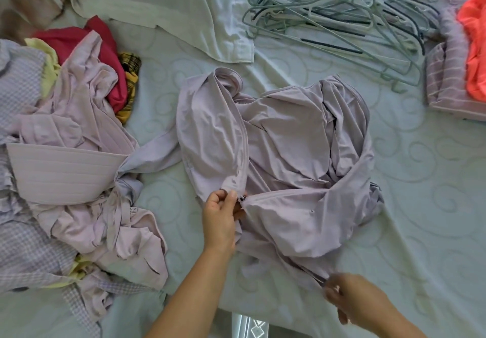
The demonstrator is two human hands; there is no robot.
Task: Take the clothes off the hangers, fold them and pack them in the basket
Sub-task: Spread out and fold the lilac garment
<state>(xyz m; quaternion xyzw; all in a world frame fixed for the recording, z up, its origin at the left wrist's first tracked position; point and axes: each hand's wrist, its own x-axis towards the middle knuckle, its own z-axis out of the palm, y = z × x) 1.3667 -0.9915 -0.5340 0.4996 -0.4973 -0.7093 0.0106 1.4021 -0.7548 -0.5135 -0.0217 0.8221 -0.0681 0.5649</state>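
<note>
Two hands, fingers (231,197) pinching lilac garment (289,158)

A crumpled lilac zip-front jersey garment (284,153) lies mid-bed; a heap of lilac, red and yellow clothes (71,153) lies left, a tangle of grey plastic hangers (339,13) beyond.

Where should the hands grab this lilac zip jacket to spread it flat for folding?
Probably the bottom hem corners of the lilac jacket, coming from the near side. The hem lies nearest, and the zipper runs away from it, so pulling there should straighten the crumpled body.
</note>
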